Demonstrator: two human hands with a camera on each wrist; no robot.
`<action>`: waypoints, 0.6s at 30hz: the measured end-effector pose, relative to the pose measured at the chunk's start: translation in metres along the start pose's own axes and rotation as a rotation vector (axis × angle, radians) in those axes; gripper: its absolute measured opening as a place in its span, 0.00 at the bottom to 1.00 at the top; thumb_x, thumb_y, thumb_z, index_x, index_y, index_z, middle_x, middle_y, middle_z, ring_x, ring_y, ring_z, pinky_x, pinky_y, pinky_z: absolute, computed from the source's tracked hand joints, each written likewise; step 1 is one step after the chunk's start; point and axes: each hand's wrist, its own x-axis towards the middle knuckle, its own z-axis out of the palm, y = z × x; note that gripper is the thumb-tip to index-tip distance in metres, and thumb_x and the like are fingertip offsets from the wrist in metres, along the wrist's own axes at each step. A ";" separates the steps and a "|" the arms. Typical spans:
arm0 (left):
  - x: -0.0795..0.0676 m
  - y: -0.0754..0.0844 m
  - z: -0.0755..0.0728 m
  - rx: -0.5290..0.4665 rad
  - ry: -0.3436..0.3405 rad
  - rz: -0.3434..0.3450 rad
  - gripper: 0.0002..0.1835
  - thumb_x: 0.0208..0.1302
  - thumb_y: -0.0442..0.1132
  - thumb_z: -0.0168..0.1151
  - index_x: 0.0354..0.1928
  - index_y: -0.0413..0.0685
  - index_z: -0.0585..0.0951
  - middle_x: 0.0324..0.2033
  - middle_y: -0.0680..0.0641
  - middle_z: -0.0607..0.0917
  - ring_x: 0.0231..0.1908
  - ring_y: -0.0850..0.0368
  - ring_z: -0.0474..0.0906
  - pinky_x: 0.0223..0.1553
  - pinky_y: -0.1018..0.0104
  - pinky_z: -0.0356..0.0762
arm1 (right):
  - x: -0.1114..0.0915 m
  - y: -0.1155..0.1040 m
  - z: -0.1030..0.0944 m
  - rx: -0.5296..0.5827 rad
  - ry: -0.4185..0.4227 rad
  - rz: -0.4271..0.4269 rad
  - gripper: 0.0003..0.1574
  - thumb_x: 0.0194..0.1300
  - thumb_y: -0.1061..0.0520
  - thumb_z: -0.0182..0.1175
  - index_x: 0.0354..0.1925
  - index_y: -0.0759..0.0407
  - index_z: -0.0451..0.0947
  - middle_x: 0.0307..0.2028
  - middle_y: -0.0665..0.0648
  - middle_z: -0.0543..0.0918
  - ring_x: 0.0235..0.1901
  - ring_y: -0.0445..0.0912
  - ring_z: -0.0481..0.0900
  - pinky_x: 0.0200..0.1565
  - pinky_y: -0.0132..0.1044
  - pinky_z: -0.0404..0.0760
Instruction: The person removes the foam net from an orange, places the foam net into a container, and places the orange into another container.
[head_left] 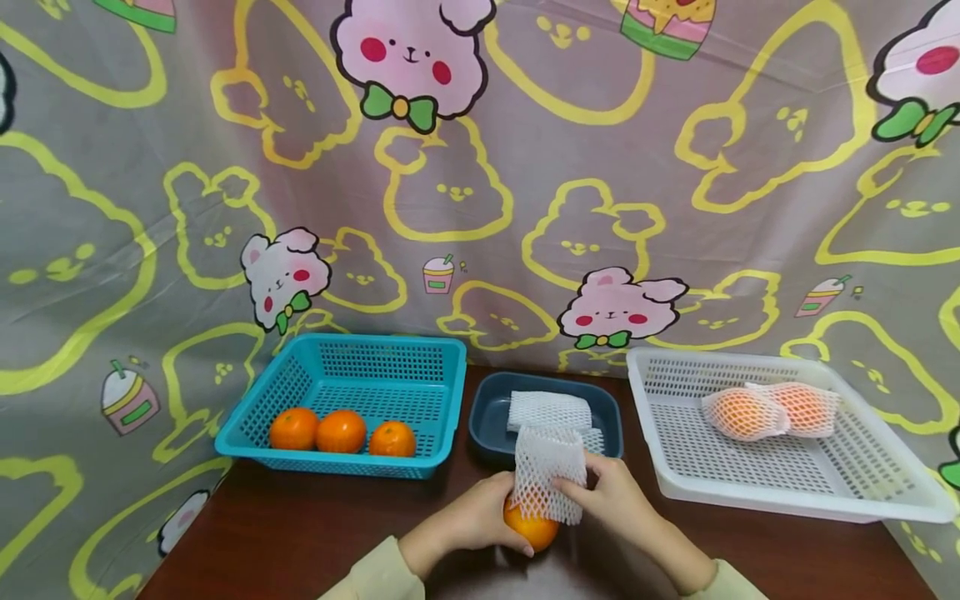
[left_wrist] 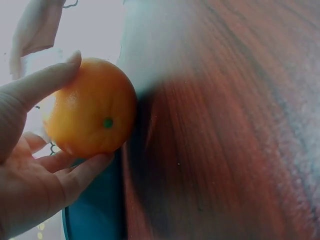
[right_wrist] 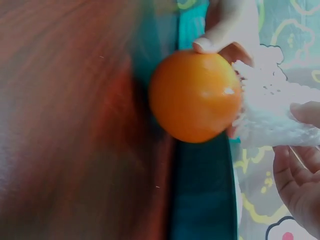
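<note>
Low over the near middle of the table, my left hand [head_left: 483, 512] grips an orange [head_left: 531, 531], thumb on one side and fingers on the other. The left wrist view shows the orange [left_wrist: 92, 107] with its green stem spot bare. My right hand [head_left: 618, 500] pinches a white foam net sleeve [head_left: 546, 475] at its side. In the head view the sleeve stands upright, its lower edge overlapping the top of the orange. The right wrist view has the foam sleeve [right_wrist: 272, 115] right at one side of the orange, whose remaining surface is uncovered.
A turquoise basket [head_left: 337, 468] with three oranges stands at the left. Behind my hands is a dark blue tray [head_left: 487, 400] with more white foam sleeves [head_left: 547, 408]. At the right, a white basket [head_left: 750, 492] holds two net-covered oranges [head_left: 746, 414]. A patterned curtain hangs behind.
</note>
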 end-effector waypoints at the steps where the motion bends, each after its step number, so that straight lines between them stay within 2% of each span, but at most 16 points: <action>1: 0.000 0.000 0.000 0.007 0.001 0.008 0.43 0.41 0.45 0.88 0.63 0.48 0.78 0.52 0.56 0.81 0.48 0.66 0.75 0.56 0.66 0.74 | 0.002 -0.001 -0.002 0.007 0.010 0.021 0.15 0.60 0.61 0.74 0.45 0.67 0.85 0.40 0.61 0.89 0.37 0.40 0.84 0.35 0.34 0.85; 5: 0.001 0.000 0.000 0.036 -0.003 0.011 0.44 0.43 0.47 0.87 0.64 0.47 0.78 0.56 0.54 0.81 0.50 0.65 0.75 0.57 0.66 0.74 | 0.010 -0.004 -0.008 -0.016 0.077 0.060 0.14 0.60 0.63 0.74 0.44 0.64 0.85 0.41 0.58 0.89 0.37 0.43 0.84 0.37 0.35 0.85; 9: 0.002 0.001 0.000 0.059 -0.014 -0.003 0.43 0.44 0.48 0.86 0.64 0.46 0.79 0.56 0.52 0.81 0.50 0.64 0.76 0.55 0.65 0.76 | 0.020 -0.002 -0.013 -0.066 0.155 0.011 0.13 0.60 0.65 0.74 0.45 0.62 0.86 0.43 0.56 0.88 0.40 0.46 0.84 0.39 0.37 0.86; 14: 0.004 0.001 0.000 0.055 -0.031 -0.012 0.43 0.45 0.47 0.86 0.65 0.48 0.79 0.57 0.52 0.81 0.50 0.64 0.75 0.55 0.65 0.76 | 0.034 0.002 -0.018 -0.125 0.268 -0.032 0.12 0.59 0.66 0.74 0.43 0.63 0.87 0.43 0.55 0.87 0.40 0.48 0.82 0.41 0.31 0.82; 18: 0.004 0.002 0.000 0.045 -0.038 -0.021 0.43 0.45 0.46 0.86 0.65 0.48 0.78 0.57 0.53 0.81 0.50 0.64 0.75 0.55 0.65 0.75 | 0.045 0.007 -0.018 -0.138 0.362 -0.066 0.13 0.57 0.70 0.73 0.43 0.66 0.87 0.43 0.58 0.87 0.40 0.52 0.82 0.42 0.26 0.78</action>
